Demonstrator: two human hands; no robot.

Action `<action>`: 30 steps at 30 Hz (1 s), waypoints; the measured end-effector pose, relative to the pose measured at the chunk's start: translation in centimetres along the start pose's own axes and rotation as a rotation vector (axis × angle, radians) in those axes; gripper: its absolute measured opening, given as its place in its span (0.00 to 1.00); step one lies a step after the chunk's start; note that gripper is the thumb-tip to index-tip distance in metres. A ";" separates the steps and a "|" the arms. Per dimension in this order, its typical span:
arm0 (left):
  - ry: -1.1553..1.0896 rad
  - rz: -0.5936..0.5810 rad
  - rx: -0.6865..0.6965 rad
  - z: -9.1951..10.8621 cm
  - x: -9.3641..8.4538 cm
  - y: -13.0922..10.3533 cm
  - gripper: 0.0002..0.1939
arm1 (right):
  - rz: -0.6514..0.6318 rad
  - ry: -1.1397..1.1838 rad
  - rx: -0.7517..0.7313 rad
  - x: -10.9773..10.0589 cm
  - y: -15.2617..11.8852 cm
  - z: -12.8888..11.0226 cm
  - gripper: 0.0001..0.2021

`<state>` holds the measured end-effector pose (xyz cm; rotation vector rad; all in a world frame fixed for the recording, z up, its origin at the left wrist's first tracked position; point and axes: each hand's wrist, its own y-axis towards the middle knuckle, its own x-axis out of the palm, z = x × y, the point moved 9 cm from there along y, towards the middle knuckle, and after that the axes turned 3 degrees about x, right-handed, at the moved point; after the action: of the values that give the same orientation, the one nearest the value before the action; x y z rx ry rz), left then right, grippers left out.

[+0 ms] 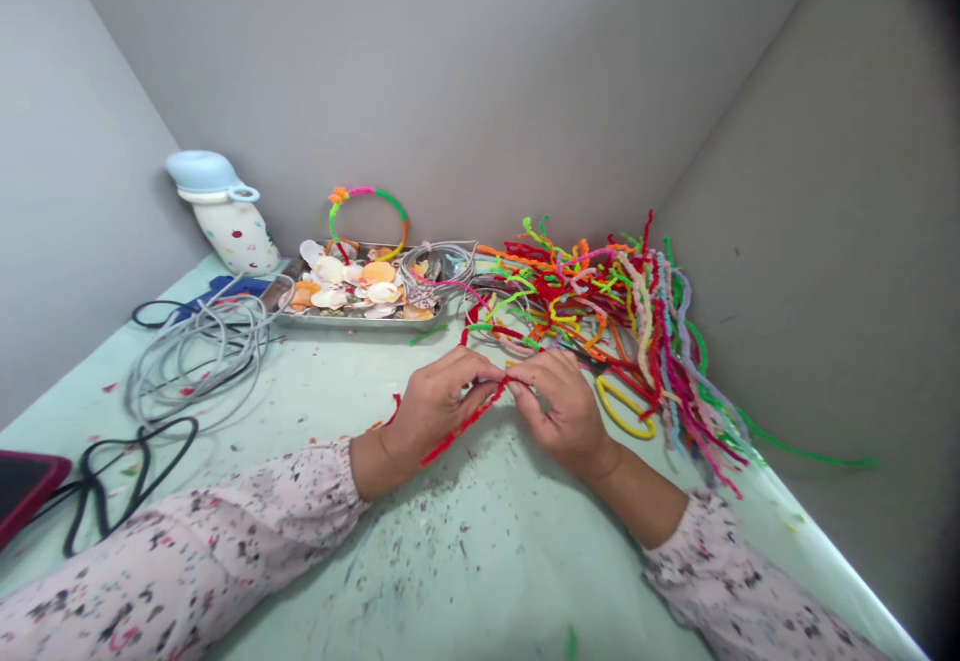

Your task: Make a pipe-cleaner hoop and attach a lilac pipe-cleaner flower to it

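Observation:
A fuzzy red pipe cleaner (463,428) is pinched between my two hands above the middle of the table. My left hand (444,403) holds it between thumb and forefinger, with one end slanting down toward the lower left. The fingertips of my right hand (561,406) close on it at its upper end, right beside the left fingertips. Just behind the hands, a ring with green and red fuzzy sections (499,329) stands partly hidden by my fingers.
A metal tray (360,322) of shells holds a colourful fuzzy ring (390,203). Heaped pipe cleaners (600,291) and yellow-handled scissors (625,409) lie right. Coiled grey cable (202,361), black cable (97,481), a bottle (232,226) and a red-edged device (30,491) are left.

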<state>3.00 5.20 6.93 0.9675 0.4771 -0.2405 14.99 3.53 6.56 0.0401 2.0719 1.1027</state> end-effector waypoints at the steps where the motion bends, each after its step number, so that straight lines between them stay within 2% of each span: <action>1: -0.002 0.000 -0.003 0.0 0.0 0.0 0.06 | -0.001 0.000 -0.003 0.0 0.0 0.0 0.06; 13: -0.119 0.015 -0.085 -0.6 0.1 -0.5 0.04 | -0.014 -0.029 -0.017 0.2 0.0 -0.1 0.06; 19: -0.163 0.014 -0.275 -2.1 0.6 -0.9 0.02 | -0.028 -0.050 -0.035 0.3 -0.1 -0.2 0.06; 30: -0.378 0.020 -0.518 -3.6 1.4 -1.6 0.04 | -0.019 -0.095 -0.083 0.4 -0.3 -0.3 0.07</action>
<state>2.56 7.31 3.36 0.4050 0.1648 -0.2576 14.53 3.31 6.22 0.0315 1.9376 1.1525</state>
